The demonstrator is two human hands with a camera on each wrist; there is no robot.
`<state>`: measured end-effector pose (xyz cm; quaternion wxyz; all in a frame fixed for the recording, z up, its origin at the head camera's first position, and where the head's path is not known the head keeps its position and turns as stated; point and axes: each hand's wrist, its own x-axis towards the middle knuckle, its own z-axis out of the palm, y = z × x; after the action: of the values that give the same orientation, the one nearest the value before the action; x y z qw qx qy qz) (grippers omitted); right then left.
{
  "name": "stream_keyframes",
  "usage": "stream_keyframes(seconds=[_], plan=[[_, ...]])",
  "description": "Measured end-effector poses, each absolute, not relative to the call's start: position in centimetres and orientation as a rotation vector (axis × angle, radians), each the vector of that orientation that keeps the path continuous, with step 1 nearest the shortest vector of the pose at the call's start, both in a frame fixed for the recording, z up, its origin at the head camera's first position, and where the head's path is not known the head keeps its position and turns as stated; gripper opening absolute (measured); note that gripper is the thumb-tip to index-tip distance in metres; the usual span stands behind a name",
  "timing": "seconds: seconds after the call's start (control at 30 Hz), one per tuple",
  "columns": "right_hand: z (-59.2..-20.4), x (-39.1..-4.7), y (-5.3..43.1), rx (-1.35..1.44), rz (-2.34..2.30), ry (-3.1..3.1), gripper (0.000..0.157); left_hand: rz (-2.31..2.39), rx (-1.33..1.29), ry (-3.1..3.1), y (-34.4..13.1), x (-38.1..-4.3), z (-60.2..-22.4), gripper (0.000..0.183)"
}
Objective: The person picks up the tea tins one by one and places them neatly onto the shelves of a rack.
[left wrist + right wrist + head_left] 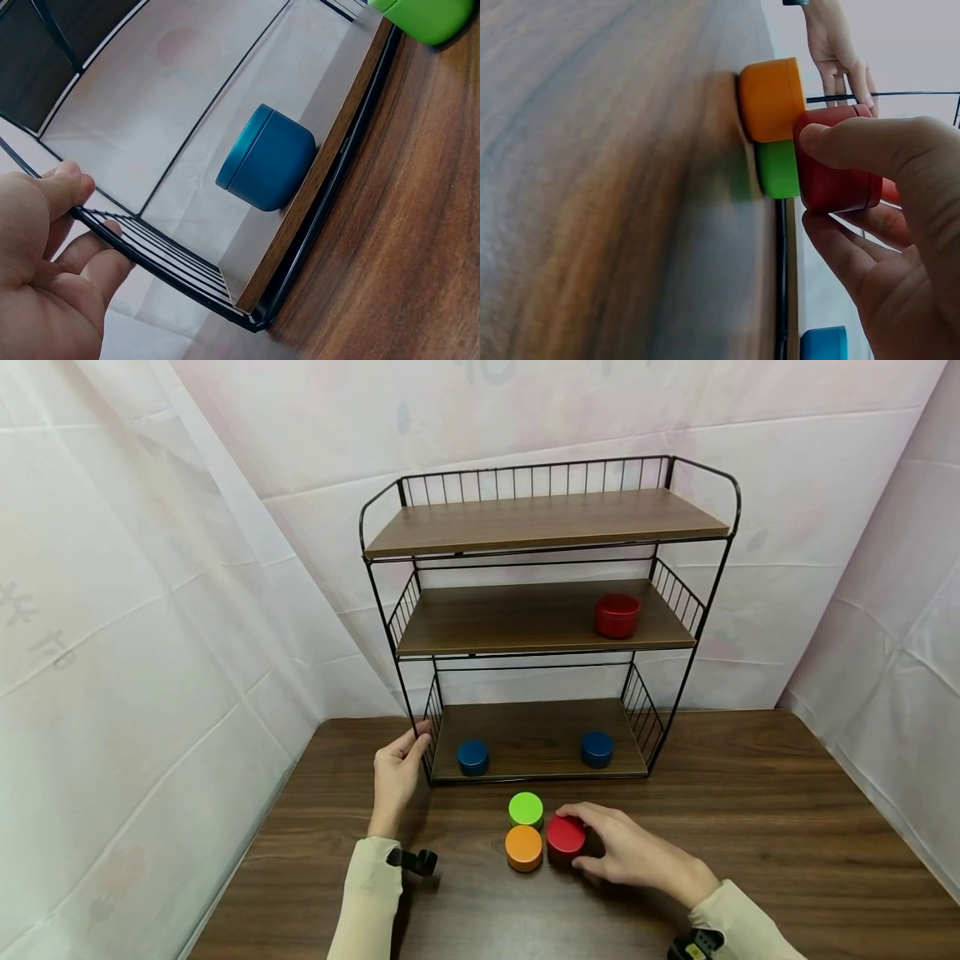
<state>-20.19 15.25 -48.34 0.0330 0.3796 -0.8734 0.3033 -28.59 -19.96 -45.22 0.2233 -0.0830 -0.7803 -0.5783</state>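
Observation:
My left hand (396, 777) grips the black wire side of a three-tier rack (427, 739) near its bottom shelf. In the left wrist view its fingers and thumb are around the upright wire. My right hand (630, 852) holds a small round red tin (566, 835) between thumb and fingers. In the right wrist view the red tin (832, 169) looks raised a little off the table. Close beside it stand an orange tin (523, 847) and a lime green tin (526, 810), both upright in front of the rack.
Two blue tins, a left one (473, 758) and a right one (597, 749), stand on the bottom shelf. Another red tin (617, 616) is at the right of the middle shelf. The rack stands on a brown wooden table (750, 802), before pale cloth (315, 435).

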Motion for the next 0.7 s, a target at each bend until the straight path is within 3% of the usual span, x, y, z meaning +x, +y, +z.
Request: stream_keyframes(seconds=[0.7], plan=[[-43.5,-21.8,15.1,1.190,0.869,-2.531,0.064,-1.635,-0.205,-2.169,-20.0,-28.4,-45.1,0.027]])
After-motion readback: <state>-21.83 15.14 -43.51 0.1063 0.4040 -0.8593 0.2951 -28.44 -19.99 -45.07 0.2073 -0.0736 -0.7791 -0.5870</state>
